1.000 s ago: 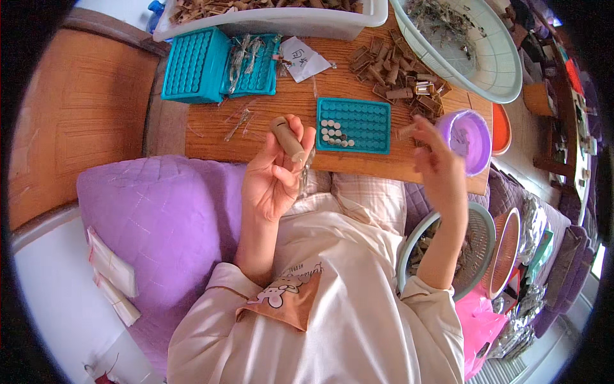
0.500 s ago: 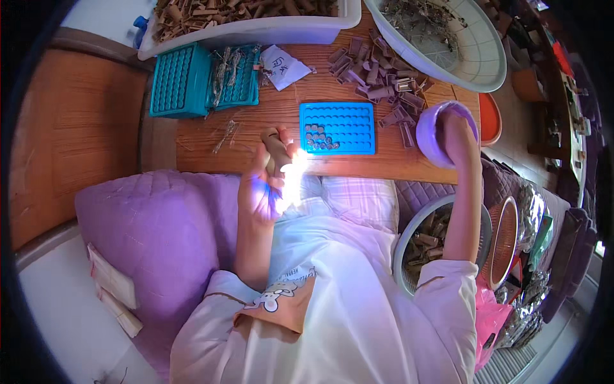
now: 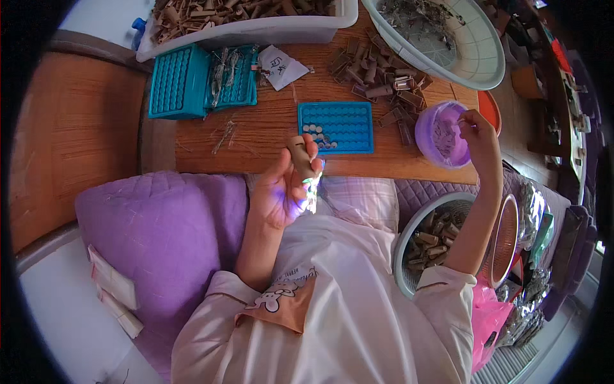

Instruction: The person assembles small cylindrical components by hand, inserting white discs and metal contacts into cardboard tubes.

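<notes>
My left hand (image 3: 274,193) is closed around a brown, cork-shaped light holder (image 3: 299,157), held upright above the table's near edge. Bright, lit wire lights (image 3: 311,192) hang beside its fingers. At the right, my right hand (image 3: 481,133) is over the rim of a purple bowl (image 3: 425,142), thumb and fingers pinched together; what they hold is too small to make out. Small clear or silvery pieces (image 3: 445,136) lie in the bowl. Between the hands sits a blue tray (image 3: 352,129) of round pockets, with several button cells (image 3: 318,136) at its left side.
Brown plastic pieces (image 3: 377,70) lie heaped behind the tray. Teal trays (image 3: 179,80), wire bundles (image 3: 227,72) and a white packet (image 3: 281,67) stand at the left. A white bin (image 3: 256,31) and a pale basket (image 3: 476,75) are at the back; a grey basket (image 3: 401,256) is beside my lap.
My right hand has come up out of the purple bowl to its right rim. The left hand has moved slightly right with the light holder, and the glare has dimmed.
</notes>
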### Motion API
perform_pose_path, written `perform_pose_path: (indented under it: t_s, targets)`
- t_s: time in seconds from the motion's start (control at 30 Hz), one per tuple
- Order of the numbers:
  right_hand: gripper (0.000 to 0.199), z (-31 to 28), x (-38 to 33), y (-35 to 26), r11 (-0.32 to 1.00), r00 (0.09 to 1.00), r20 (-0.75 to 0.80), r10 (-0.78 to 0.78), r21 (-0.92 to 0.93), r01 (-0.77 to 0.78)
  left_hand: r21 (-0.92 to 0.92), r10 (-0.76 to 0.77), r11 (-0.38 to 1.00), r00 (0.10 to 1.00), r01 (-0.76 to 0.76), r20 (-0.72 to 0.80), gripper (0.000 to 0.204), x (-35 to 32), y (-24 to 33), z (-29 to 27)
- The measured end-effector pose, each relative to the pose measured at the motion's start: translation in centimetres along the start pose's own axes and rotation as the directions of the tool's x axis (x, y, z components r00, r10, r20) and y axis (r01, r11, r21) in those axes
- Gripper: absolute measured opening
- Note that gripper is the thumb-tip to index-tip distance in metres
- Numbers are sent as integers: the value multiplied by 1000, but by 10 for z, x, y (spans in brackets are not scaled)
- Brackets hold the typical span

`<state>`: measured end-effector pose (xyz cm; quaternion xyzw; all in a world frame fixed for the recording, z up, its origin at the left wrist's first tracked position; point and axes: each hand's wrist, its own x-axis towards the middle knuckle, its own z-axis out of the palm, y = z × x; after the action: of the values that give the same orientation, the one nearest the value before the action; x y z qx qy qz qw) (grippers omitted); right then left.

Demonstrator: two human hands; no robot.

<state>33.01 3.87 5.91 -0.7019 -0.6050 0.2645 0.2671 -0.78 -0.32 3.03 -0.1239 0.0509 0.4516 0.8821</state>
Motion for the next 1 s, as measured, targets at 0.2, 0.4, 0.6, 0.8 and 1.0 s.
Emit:
perform_pose_path:
  t_s: [0.2,0.4,0.6,0.8,1.0]
  targets:
    - [13,-2,-11,-17,990,999,5,46,130,-46,185,-37,982,999,42,-29,44,2,-11,-2]
    - [14,4,-15,-26,980,995,-70,71,189,-56,53,-130,990,992,129,-1,38,3,-21,-1]
    - [14,22,-30,-54,872,995,-98,-5,487,52,532,-18,840,986,106,-167,49,6,-27,9]
    - [9,77,-61,-121,657,972,194,-130,751,-62,365,-99,921,988,137,-123,40,3,-30,8]
    - [6,97,-67,-123,764,961,95,-260,629,145,621,-57,781,998,64,-30,39,3,-29,9]
